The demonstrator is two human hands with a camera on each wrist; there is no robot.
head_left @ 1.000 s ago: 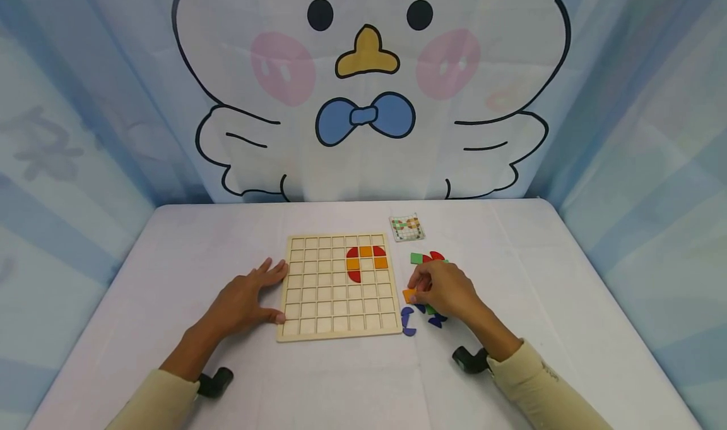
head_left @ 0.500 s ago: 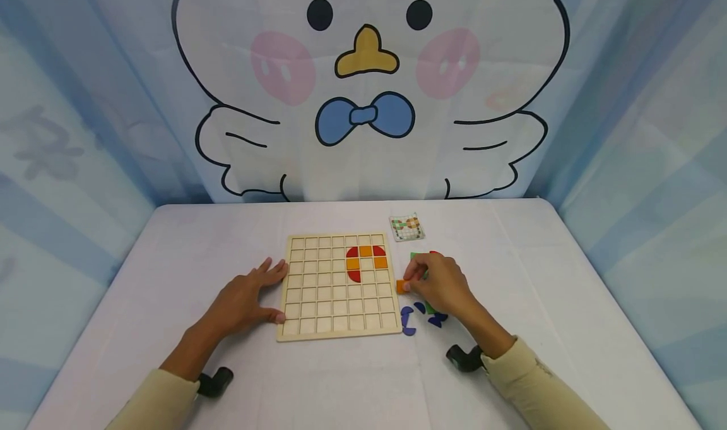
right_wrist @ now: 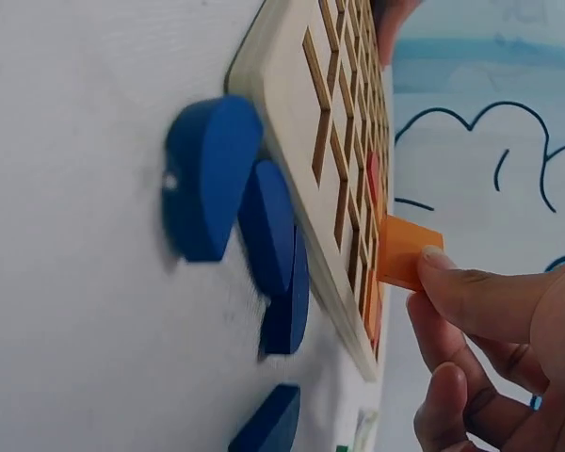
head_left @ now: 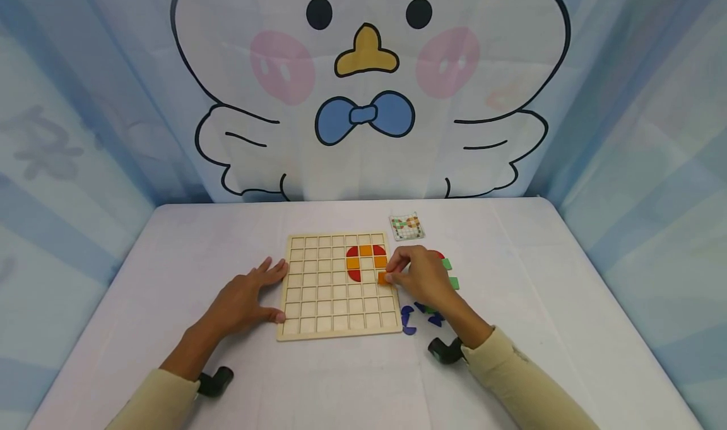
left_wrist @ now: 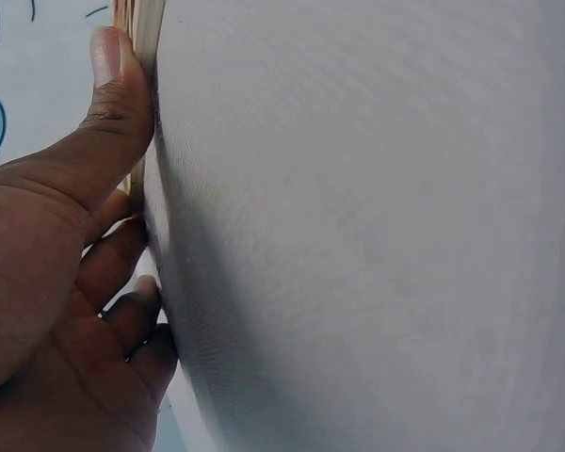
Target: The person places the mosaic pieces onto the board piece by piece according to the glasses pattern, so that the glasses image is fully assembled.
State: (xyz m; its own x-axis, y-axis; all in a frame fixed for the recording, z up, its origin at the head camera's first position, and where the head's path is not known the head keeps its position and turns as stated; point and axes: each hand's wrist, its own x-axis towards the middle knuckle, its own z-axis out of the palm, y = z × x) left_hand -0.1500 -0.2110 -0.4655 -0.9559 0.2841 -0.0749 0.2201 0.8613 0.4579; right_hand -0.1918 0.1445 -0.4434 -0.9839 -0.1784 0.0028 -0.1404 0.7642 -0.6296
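A wooden grid board (head_left: 324,291) lies on the table, with red rounded pieces (head_left: 354,274) and orange squares (head_left: 353,264) set in its upper right cells. My right hand (head_left: 423,275) pinches an orange square tile (right_wrist: 407,252) between thumb and fingers, over the board's right side just below the placed orange square. My left hand (head_left: 241,300) rests against the board's left edge; its thumb (left_wrist: 113,104) and fingertips touch the rim, fingers spread and fairly straight. In the right wrist view, blue pieces (right_wrist: 212,179) lie beside the board.
Right of the board, blue pieces (head_left: 407,321) and green squares (head_left: 454,283) lie loose, partly hidden by my right hand. A small printed pattern card (head_left: 406,227) sits beyond the board's upper right corner. A patterned curtain (head_left: 363,165) hangs behind the table.
My right hand has carried the orange tile from the loose pieces leftward and slightly up, over the board's right edge. The left hand has stayed at the left edge.
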